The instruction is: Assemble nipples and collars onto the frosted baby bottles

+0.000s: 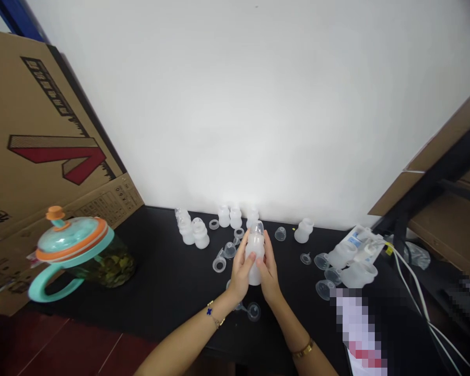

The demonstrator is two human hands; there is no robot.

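Note:
Between my two hands stands a translucent white baby bottle point(255, 248), upright, with a clear dome cap on top. My left hand point(242, 271) wraps its left side, the thumb pressed to the front. On the other side my right hand point(269, 269) grips it the same way. Close to my left hand lie a clear cap point(230, 250) and a ring point(219, 264). A clear nipple piece point(254, 312) rests on the black table below my hands. Another clear cap point(280, 233) sits to the right, near an uncapped bottle point(304, 231).
Capped bottles point(200, 233) stand at the back left, and open bottles point(235, 216) by the wall. A jug point(82, 256) with an orange-rimmed lid stands left, before a cardboard box point(43, 130). On the right, bottles point(358, 272) lie near a power strip point(370, 245) with white cables point(415, 282).

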